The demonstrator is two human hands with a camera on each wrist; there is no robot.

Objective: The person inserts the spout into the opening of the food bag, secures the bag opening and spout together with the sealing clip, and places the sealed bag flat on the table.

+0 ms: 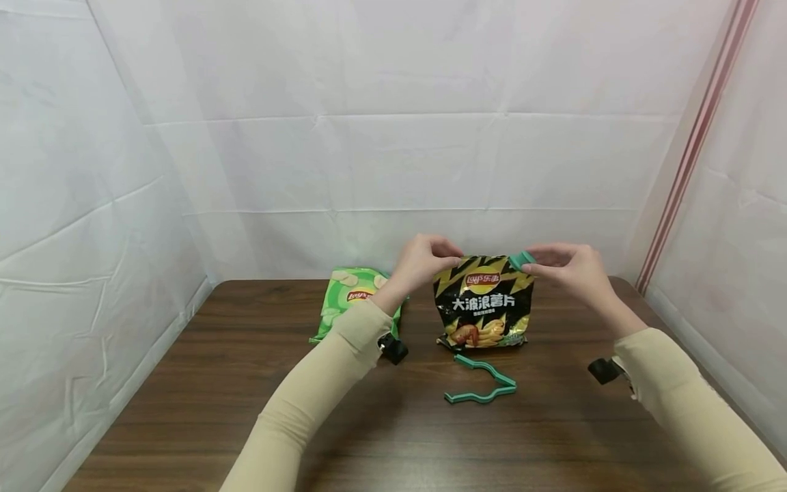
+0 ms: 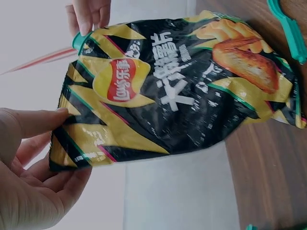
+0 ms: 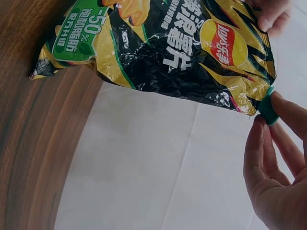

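Observation:
A black and gold bag of Lay's potato chips [image 1: 482,307] stands upright on the table, its printed front facing me. My left hand [image 1: 424,263] pinches the bag's upper left corner between thumb and fingers; the left wrist view shows the thumb on the printed front. At the opposite top corner is a small teal clip [image 3: 267,106], which my right hand [image 1: 568,270] holds between thumb and fingertips. Part of the clip is hidden behind those fingers. A longer teal bag clip [image 1: 504,386], spread in a V, lies on the table before the bag.
A green Lay's bag [image 1: 332,307] lies on the table to the left, partly covered by my left forearm. White sheeting [image 1: 406,164] hangs behind and along both sides of the brown wooden table [image 1: 393,444].

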